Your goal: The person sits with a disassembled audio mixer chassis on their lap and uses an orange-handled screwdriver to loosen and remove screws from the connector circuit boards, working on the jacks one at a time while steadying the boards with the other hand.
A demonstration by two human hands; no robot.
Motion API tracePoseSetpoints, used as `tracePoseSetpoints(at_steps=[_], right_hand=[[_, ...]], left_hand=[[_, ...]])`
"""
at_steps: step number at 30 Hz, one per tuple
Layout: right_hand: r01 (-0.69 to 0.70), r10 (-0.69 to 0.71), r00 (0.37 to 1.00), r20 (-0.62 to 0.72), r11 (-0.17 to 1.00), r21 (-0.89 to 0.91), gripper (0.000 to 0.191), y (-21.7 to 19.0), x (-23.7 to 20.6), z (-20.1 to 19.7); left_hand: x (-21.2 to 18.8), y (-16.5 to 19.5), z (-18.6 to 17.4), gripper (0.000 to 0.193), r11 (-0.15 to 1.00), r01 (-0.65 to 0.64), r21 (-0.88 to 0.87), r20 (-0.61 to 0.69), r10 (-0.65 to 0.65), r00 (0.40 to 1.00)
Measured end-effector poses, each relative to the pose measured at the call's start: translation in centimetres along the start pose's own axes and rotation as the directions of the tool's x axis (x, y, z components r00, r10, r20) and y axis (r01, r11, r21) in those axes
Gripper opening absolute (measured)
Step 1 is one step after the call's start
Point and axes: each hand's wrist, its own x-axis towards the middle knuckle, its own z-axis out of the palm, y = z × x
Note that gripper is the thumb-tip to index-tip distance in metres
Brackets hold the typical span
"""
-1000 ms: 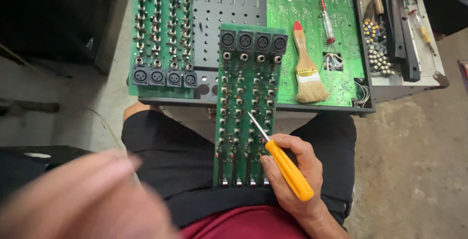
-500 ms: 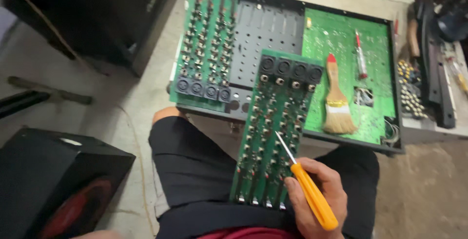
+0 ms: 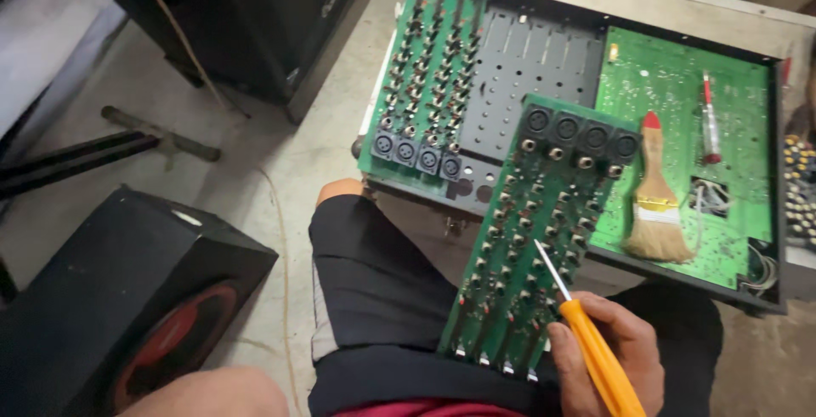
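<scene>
The person sits with a long green circuit board point(image 3: 531, 247), studded with rows of small metal posts and four black round sockets at its far end, propped on the lap over black shorts point(image 3: 374, 298). The right hand point(image 3: 608, 357) is wrapped closed around the orange plastic handle of a screwdriver point(image 3: 586, 336), its thin metal shaft angled up and left so the tip rests among the posts near the board's right edge. Only a bare forearm of the left arm point(image 3: 212, 393) shows at the bottom edge; the left hand itself is out of sight.

Just beyond the knees lies an open black metal chassis point(image 3: 527, 68) holding a second green board point(image 3: 425, 77) tilted at its left. A wooden-handled paintbrush with a red tip point(image 3: 654, 196) lies on the flat green board at the right, near a small red-and-clear tester screwdriver point(image 3: 708, 124). A black loudspeaker box point(image 3: 119, 298) sits on the concrete floor at the left.
</scene>
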Motion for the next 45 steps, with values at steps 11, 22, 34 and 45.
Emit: tracePoseSetpoints(at_steps=[11,22,34,45], right_hand=[[0.009,-0.009,1.0,-0.002,0.998,0.061,0.043,-0.2,-0.1,-0.2],[0.007,-0.007,1.0,0.005,0.999,0.045,0.042,-0.6,0.0,-0.2],[-0.019,0.02,1.0,0.011,1.0,-0.024,0.046,0.6,-0.4,-1.2],[-0.02,0.031,0.994,0.103,0.994,-0.106,0.037,4.1,0.1,-2.8]], left_hand=[[-5.5,-3.2,0.4,0.008,0.881,0.471,-0.041,0.057,-0.469,0.882],[-12.2,-5.6,1.4,0.007,0.667,0.731,0.144,0.216,-0.742,0.634],[-14.0,-7.0,1.9,0.014,0.561,0.674,0.482,0.155,-0.811,0.564],[-15.2,-7.1,1.5,0.016,0.576,0.593,0.562,0.194,-0.789,0.583]])
